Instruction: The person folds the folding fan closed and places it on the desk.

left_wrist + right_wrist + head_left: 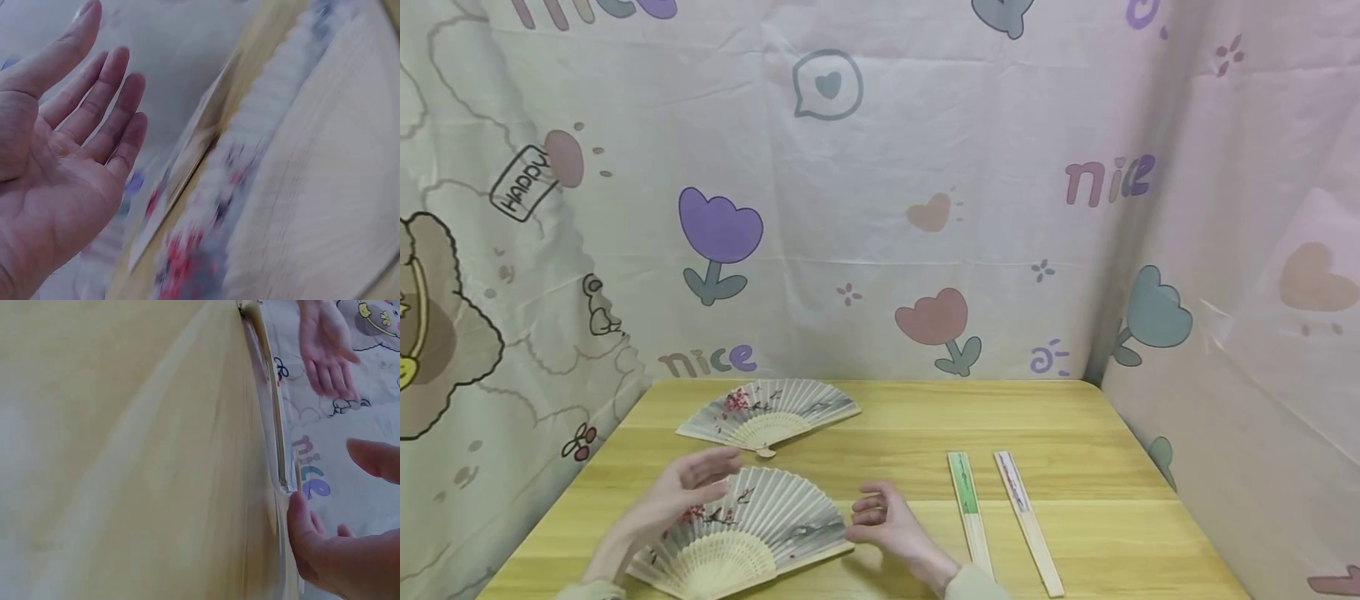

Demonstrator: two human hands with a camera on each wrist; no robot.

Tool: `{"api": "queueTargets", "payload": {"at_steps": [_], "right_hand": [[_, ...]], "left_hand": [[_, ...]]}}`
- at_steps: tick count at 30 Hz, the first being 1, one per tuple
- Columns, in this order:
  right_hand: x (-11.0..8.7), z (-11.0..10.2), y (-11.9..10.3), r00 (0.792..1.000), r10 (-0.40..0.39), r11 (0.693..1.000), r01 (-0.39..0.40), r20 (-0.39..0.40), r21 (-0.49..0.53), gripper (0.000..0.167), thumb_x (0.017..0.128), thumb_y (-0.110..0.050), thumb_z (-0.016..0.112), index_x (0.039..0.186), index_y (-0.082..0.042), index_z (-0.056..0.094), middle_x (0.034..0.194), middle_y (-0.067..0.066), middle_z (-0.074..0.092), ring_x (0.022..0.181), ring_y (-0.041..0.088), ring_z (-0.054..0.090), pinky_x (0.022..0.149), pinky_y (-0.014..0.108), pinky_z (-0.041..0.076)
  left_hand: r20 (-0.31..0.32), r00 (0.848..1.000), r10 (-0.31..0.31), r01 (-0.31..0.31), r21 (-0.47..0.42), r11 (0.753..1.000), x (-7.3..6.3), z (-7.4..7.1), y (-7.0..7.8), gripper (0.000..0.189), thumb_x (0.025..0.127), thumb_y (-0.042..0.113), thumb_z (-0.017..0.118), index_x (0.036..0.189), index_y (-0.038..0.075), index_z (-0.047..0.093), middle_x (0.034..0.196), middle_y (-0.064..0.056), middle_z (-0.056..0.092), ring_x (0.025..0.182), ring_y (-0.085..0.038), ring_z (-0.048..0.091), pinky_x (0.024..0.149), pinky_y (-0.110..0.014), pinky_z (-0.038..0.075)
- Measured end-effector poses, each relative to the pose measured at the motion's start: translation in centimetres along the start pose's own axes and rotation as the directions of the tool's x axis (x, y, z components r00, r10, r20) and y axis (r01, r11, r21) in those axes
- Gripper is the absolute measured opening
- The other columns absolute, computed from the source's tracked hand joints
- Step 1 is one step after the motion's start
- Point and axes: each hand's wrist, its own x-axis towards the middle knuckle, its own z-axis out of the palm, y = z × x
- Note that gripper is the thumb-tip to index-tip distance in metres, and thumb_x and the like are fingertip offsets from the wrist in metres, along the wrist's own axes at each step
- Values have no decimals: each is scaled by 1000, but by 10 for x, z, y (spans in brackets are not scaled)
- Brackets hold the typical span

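A spread folding fan (805, 521), pale grey with red blossoms and a cream ribbed base, lies at the near left of the table. My left hand (673, 492) hovers over its left part, fingers loosely extended and palm turned inward. In the left wrist view that hand (75, 144) holds nothing, and the fan (312, 162) spreads out beside it. At the fan's right tip is my right hand (891, 525), its fingers loosely bent with a gap between them and the thumb. The right wrist view has a fingertip of the right hand (337, 550) right at the fan's end (278, 437).
Behind lies a second spread fan (790, 412) with a similar blossom print. To the right are two folded fans, one green-topped (966, 500) and one white-topped (1026, 517). The wooden table (902, 425) is bordered by a printed curtain (880, 167) at the back and sides.
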Motion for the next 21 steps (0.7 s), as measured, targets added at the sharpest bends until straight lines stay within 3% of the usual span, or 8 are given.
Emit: {"api": "queueTargets", "payload": {"at_steps": [6, 8, 10, 13, 16, 19, 20, 21], "right_hand": [[7, 2, -1, 997, 14, 996, -8, 73, -89, 74, 76, 3, 79, 140, 3, 41, 129, 20, 54, 109, 25, 57, 92, 29, 55], [10, 3, -1, 994, 21, 992, -7, 104, -128, 74, 76, 3, 80, 140, 0, 43, 130, 19, 54, 108, 24, 56, 91, 27, 53], [12, 4, -1, 991, 22, 987, -1, 129, -161, 74, 75, 3, 82, 139, -2, 45, 130, 16, 55, 107, 22, 55, 87, 23, 52], [14, 6, 0, 988, 16, 983, 13, 155, -183, 74, 74, 3, 82, 138, -4, 46, 129, 14, 54, 103, 20, 52, 82, 18, 49], [17, 6, 2, 985, 2, 977, 34, 171, -210, 75, 72, 6, 82, 138, -5, 46, 126, 13, 54, 97, 17, 50, 77, 16, 47], [19, 6, 3, 982, -13, 967, 61, 189, -248, 77, 70, 8, 83, 137, -5, 46, 124, 12, 54, 93, 14, 49, 74, 15, 47], [20, 5, 3, 981, -20, 962, 71, 193, -265, 78, 70, 8, 83, 137, -5, 47, 123, 12, 55, 91, 13, 49, 73, 15, 47], [21, 5, 4, 981, -24, 956, 78, 192, -281, 78, 69, 7, 84, 137, -5, 47, 122, 11, 56, 90, 12, 49, 73, 15, 47]], "left_hand": [[-128, 992, 17, -14, 19, 1000, -48, -33, -9, 56, 98, -11, 48, 149, 11, 45, 135, 17, 64, 122, 4, 59, 101, -9, 49], [-202, 979, -6, 25, 89, 996, -62, -41, -14, 54, 98, -10, 50, 148, 8, 46, 132, 21, 64, 120, 8, 58, 97, -5, 47], [-291, 955, -67, 118, 162, 980, -74, -47, -19, 50, 99, -6, 54, 147, 3, 45, 128, 28, 63, 116, 13, 56, 92, -3, 46], [-386, 895, -225, 326, 221, 919, -86, -56, -25, 53, 100, 8, 60, 149, -1, 41, 122, 40, 53, 111, 15, 51, 94, -12, 48], [-404, 826, -392, 505, 224, 834, -92, -62, -28, 65, 100, 23, 62, 154, 1, 33, 117, 46, 40, 129, -11, 51, 102, -39, 52], [-375, 806, -458, 566, 261, 782, -96, -65, -30, 74, 99, 29, 64, 156, -1, 26, 118, 45, 33, 140, -48, 38, 103, -64, 46], [-374, 809, -454, 568, 294, 769, -97, -66, -31, 76, 99, 29, 64, 155, -3, 26, 119, 44, 31, 140, -52, 35, 104, -66, 45], [-380, 809, -449, 570, 318, 757, -98, -66, -31, 77, 97, 30, 66, 155, -3, 26, 119, 43, 31, 138, -43, 44, 105, -66, 45]]}}
